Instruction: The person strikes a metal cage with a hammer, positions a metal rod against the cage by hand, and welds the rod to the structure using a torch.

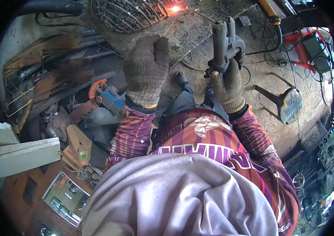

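My right hand (229, 88), in a knitted work glove, grips a grey metal piece with two tubular arms (221, 45) by its lower end. The tubes point up and away from me, and a bare fingertip shows beside the metal. To the left, my left hand (146, 67) is raised in a matching glove with its back toward me. Its fingers are curled closed, and whatever lies inside them is hidden. A gap separates this hand from the metal piece.
A bright orange glow (175, 8) burns beside bent metal rods (131, 15) ahead. At right stand a round-topped stool (291, 105) and a red stand (298, 39) with a dark box. Cables cross the floor. Scrap metal, a cardboard box (76, 147) and white boards (21, 157) lie left.
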Motion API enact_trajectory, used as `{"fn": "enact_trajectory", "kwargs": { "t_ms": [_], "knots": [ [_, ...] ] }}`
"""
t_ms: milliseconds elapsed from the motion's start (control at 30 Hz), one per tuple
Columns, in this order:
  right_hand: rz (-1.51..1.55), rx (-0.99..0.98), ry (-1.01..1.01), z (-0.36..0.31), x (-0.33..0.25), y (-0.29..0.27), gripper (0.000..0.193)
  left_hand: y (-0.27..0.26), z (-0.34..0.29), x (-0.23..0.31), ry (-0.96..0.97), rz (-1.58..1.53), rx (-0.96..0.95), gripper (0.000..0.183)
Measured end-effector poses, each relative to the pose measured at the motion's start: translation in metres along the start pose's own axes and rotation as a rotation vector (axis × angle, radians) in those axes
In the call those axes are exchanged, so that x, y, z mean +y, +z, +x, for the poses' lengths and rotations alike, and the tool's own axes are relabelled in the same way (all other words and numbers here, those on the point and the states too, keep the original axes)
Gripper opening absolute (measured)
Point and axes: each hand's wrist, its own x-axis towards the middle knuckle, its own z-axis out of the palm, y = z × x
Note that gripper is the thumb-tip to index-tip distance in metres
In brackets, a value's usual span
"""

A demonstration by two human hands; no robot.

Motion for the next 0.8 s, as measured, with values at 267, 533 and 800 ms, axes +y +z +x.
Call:
{"fn": "enact_trajectory", "kwargs": {
  "t_ms": [267, 533, 800],
  "knots": [
    [-0.136, -0.053, -0.069, -0.002, -0.001, -0.006, 0.060, 0.004, -0.001, -0.007, 0.092, 0.048, 0.045, 0.016],
    [-0.284, -0.035, -0.133, 0.009, -0.011, -0.004, 0.052, -0.003, -0.017, -0.010, 0.033, 0.029, -0.001, 0.021],
    [-0.508, -0.030, -0.432, 0.028, -0.040, 0.002, 0.046, -0.005, -0.017, -0.021, 0.123, -0.049, 0.079, 0.015]
  ]
}}
